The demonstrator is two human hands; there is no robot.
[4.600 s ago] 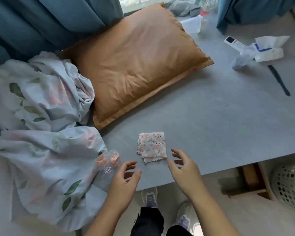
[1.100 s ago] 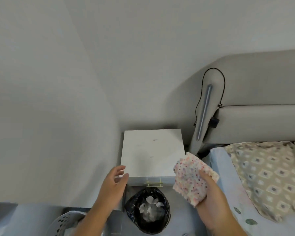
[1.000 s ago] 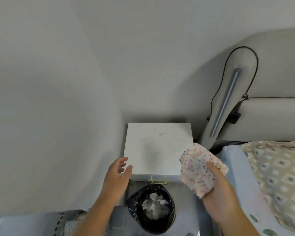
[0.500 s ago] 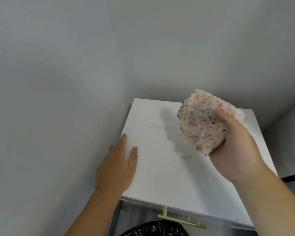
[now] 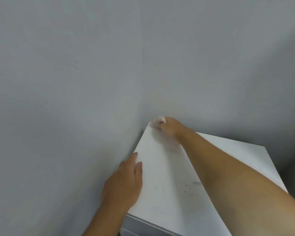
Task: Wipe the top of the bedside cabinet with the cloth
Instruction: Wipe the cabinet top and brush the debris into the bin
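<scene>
The white bedside cabinet (image 5: 163, 176) stands in the corner of two grey walls, its flat top filling the lower right of the head view. My right hand (image 5: 169, 127) reaches across to the far left corner of the top and presses the speckled pinkish cloth (image 5: 157, 121) down there; only a blurred edge of the cloth shows past my fingers. My left hand (image 5: 124, 181) lies flat on the left edge of the top, fingers together, holding nothing. A few dark specks (image 5: 190, 186) sit on the top near my right forearm.
Grey walls (image 5: 75, 82) close in on the left and behind the cabinet. The cabinet's drawer front (image 5: 140, 225) shows at the bottom edge.
My right hand has gone from holding the cloth above the cabinet top to pressing it on the far left corner. The view has moved closer. My left hand stays on the left edge.
</scene>
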